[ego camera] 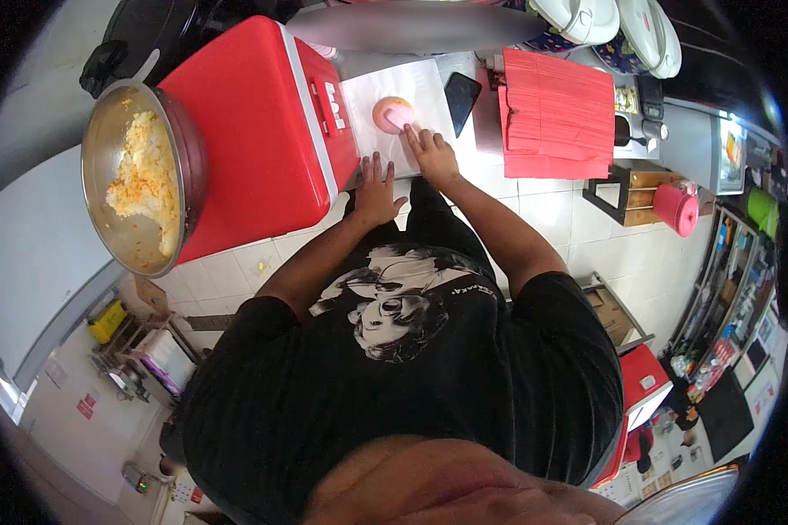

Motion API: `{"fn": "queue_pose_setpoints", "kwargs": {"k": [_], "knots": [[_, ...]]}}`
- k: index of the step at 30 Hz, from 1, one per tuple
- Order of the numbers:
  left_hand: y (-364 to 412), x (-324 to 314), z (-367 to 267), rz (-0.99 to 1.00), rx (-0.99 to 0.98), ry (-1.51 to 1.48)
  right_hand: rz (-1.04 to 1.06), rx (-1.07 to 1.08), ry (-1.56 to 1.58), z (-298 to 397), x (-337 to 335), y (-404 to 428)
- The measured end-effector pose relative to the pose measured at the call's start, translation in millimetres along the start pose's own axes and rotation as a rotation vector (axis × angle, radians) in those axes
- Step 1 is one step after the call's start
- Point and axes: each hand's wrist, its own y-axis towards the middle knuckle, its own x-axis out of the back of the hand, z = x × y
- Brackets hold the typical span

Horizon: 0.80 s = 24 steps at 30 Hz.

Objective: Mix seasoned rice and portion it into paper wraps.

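A sheet of white paper [358, 87] lies on the metal counter before me. On it sits a round, orange-rimmed piece of food [382, 108], with a pink slice [397, 119] over its middle. The extended index fingertip of my right hand [435, 156] meets the near edge of that slice. Its thumb is hidden, so I cannot make out whether the slice is pinched. My left hand [375, 193] rests with fingers apart at the paper's near left edge, holding nothing.
Left of the paper stands a red cooler box [243, 138], bearing a steel bowl [200, 170] of rice mixed with orange bits. A black phone [463, 102] lies right of the paper, then a stack of red paper sheets [555, 118]. Lidded containers [581, 20] stand behind.
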Motion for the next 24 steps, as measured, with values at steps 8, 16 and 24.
{"fn": "queue_pose_setpoints", "kwargs": {"k": [8,16,24], "knots": [[-4.4,2.1,-4.3,0.017,0.019,-0.004,0.105,0.036,0.095,-48.5,4.2,-5.4],[-9.9,-8.9,10.1,0.038,-0.063,-0.011,0.166,0.058,0.098,-53.0,12.4,-22.5],[-5.4,-4.4,13.2,0.075,-0.052,-0.003,0.096,0.039,0.129,-42.9,7.5,-16.5]]}}
